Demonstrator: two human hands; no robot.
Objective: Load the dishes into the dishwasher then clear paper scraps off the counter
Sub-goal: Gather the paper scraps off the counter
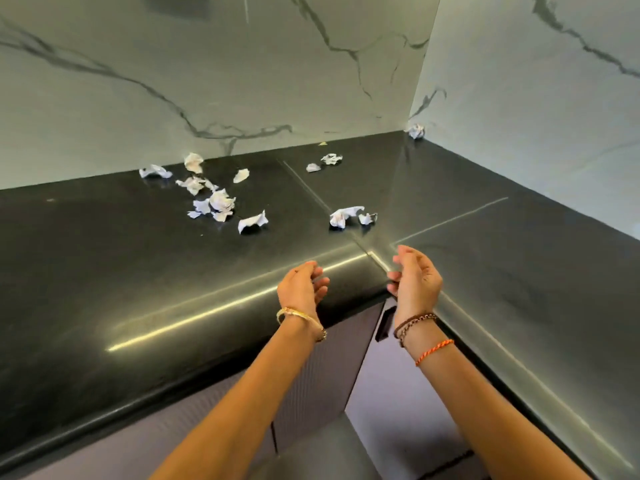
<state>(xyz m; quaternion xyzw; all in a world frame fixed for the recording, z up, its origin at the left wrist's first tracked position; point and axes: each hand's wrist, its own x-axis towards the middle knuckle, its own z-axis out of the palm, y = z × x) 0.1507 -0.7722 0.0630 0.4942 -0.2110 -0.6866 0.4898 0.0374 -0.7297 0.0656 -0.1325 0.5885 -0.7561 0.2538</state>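
My left hand point(302, 285): held over the counter's front edge, palm turned inward, fingers loosely curled, holding nothing.
My right hand point(414, 276): facing it across a gap, fingers relaxed and half bent, also holding nothing.
Paper scraps: scattered on the black counter point(104, 271), well ahead of both hands; a main cluster point(216, 202) at left, 1 pair point(348, 215) nearest my right hand, 2 small bits point(327, 161) near the marble backsplash point(242, 81), 1 ball point(416, 130) in the far corner.
Handling: I judge them very light, soft and crushable; they may skid on the glossy stone.
Hold: pinch any raised crumple, or sweep them together.
Long axis: the nearest scrap point(344, 213) runs roughly left to right; most others are shapeless wads.
Dishes: none in view.
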